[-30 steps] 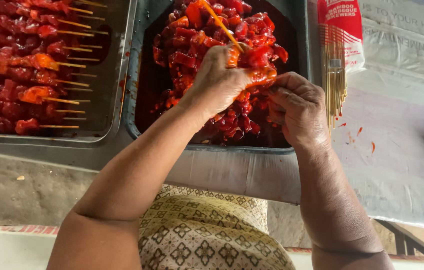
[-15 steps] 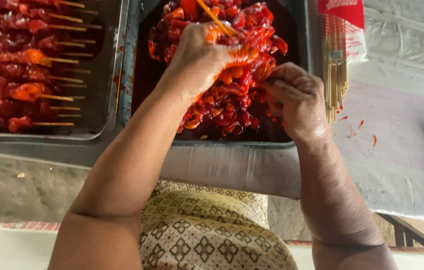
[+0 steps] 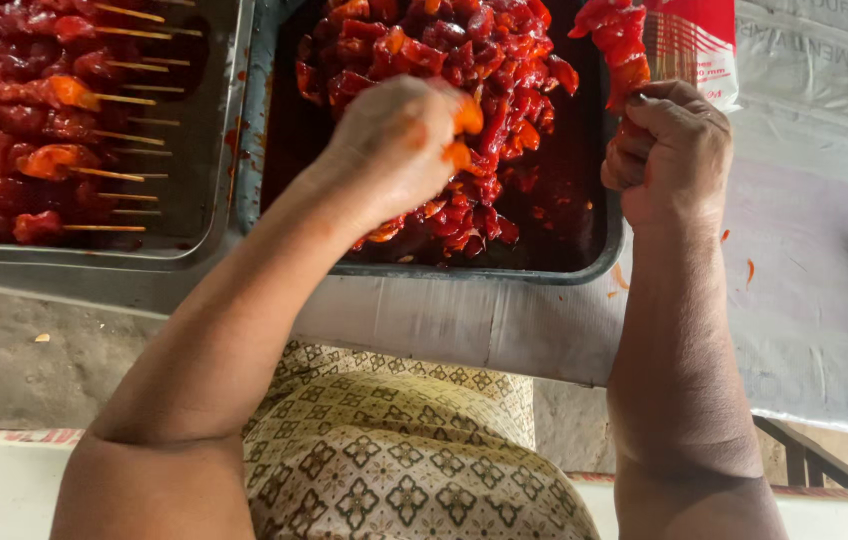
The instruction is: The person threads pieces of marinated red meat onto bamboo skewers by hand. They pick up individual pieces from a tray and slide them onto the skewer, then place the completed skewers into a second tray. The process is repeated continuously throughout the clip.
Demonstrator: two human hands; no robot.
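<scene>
- Right hand point(image 3: 672, 150), upper right of the frame, is fisted around a loaded skewer point(image 3: 616, 45); keep it steady.
- Left hand point(image 3: 399, 150) pinches red meat pieces point(image 3: 444, 50) over the dark tray point(image 3: 464, 272); feed pieces centred.
- Finished skewers point(image 3: 44, 120) fill the upper-left tray.

One package is being seen, at the top right. It is a red and white plastic pack point(image 3: 696, 45) of thin wooden sticks, and it is lying on the pale sheet point(image 3: 824, 200) just beside the dark tray point(image 3: 544, 272) of red meat. The top part is being shown as red, and a white label strip with small print is sitting below it. Pale sticks are being seen through the clear part. Its lower left corner is being hidden by the right hand point(image 3: 672, 150). Faint grey print is also showing on the pale sheet.
</scene>
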